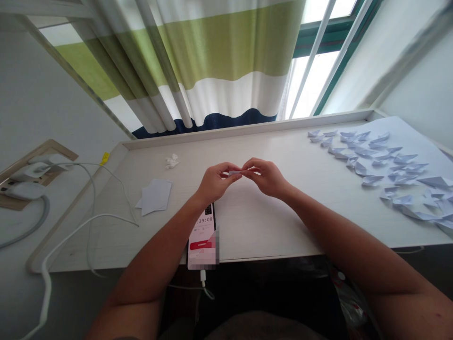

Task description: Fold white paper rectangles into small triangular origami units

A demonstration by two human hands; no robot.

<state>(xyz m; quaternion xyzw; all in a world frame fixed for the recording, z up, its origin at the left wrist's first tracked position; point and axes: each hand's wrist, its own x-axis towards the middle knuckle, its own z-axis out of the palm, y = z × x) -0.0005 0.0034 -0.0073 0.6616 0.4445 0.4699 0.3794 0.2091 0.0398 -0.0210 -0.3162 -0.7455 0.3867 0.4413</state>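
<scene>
A small folded piece of white paper [233,173] is pinched between my two hands, above the middle of the white table. My left hand [217,179] grips it from the left with thumb and fingers. From the other side, my right hand [264,175] closes thumb and fingertips at the paper's right end. The fingertips of both hands meet, and they hide most of the paper. Left of my left hand lies a short stack of white paper sheets [156,196]. Many folded paper boats [375,158] stand in rows at the right of the table.
A phone [202,241] with a cable lies at the table's front edge, partly under my left forearm. Crumpled tissue [172,161] sits at the back left. White cables [120,217] run from a wall socket [35,170]. A curtain [212,56] hangs behind the table [262,226].
</scene>
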